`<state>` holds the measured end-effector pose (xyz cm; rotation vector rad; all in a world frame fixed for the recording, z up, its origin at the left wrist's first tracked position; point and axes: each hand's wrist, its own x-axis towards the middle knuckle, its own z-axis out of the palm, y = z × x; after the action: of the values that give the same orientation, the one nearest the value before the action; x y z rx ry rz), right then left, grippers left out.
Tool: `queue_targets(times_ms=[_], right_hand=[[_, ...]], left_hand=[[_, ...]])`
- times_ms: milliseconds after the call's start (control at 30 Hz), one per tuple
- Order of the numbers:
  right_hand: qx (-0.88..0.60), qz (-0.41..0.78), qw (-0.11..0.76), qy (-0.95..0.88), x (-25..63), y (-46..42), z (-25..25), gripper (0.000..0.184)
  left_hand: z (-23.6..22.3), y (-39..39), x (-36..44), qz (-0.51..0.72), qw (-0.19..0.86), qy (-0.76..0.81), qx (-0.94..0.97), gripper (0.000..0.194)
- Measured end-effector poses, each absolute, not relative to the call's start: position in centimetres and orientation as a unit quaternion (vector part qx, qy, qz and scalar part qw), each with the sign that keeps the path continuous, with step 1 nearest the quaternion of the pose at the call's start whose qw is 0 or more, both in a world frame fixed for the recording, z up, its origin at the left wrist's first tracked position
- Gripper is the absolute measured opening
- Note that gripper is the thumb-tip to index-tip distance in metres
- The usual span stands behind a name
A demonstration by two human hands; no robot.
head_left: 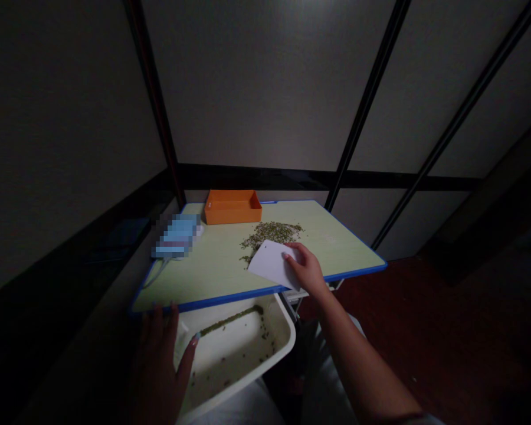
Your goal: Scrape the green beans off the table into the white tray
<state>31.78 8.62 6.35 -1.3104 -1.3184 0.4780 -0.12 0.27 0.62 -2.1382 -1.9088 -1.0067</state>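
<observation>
My right hand (307,268) grips a white card-like scraper (272,262), its edge resting on the pale green table (212,265) just in front of a scattered pile of small green grains (269,233). My left hand (161,360) holds the left rim of a white plastic tub (283,330), thumb over the edge. The tub sits below the table's blue front edge and has some green grains spread inside it.
An orange rectangular tray (232,206) stands at the table's back edge. A blurred blue object (177,236) lies at the table's left side. Dark frame bars and pale wall panels rise behind. Dark reddish floor lies to the right.
</observation>
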Motion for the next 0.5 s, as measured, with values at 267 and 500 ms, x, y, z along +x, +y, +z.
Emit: queue_targets(times_ms=[267,500], right_hand=[[-0.545,0.233,0.576,-0.563,31.88,8.14,6.55,0.030],[-0.521,0.259,0.605,-0.544,31.85,7.64,6.99,0.030]], left_hand=[[0.67,0.14,-0.12,-0.336,0.034,-0.639,-0.691,0.062],[0.51,-0.06,-0.09,-0.337,0.059,-0.638,-0.690,0.060]])
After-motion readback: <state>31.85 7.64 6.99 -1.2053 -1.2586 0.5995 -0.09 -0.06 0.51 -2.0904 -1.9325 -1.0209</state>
